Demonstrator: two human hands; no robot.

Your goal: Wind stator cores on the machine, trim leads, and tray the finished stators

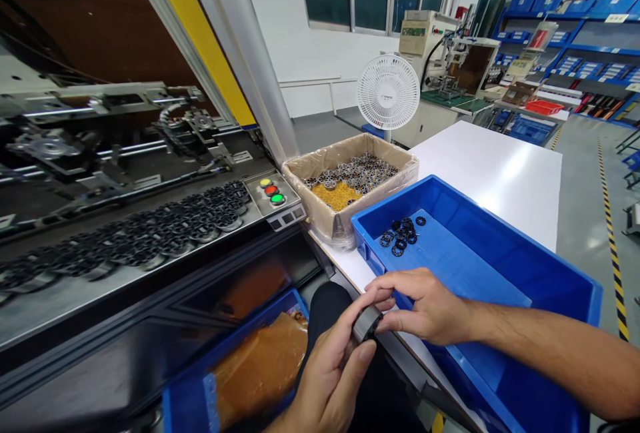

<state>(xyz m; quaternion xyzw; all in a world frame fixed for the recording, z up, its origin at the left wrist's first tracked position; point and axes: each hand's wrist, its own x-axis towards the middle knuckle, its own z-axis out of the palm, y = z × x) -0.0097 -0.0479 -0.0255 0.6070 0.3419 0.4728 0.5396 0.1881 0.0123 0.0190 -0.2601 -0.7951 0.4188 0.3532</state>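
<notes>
My left hand [327, 370] and my right hand [425, 306] meet low in the middle of the view, both closed on a small dark ring-shaped metal part [367, 324]. The part sits between the fingertips of both hands, just off the near left corner of a blue plastic bin [525, 246]. My right forearm lies across that bin. Several dark ring parts [403, 234] lie in a small group on the bin's floor at its far left.
A lined cardboard box [320, 203] of grey ring parts stands beyond the bin on the white table [500, 166]. Rows of dark rings [150, 233] sit on the machine tray at left, beside coloured buttons [273, 191]. A white fan [389, 92] stands behind. Another blue bin [240, 373] sits below.
</notes>
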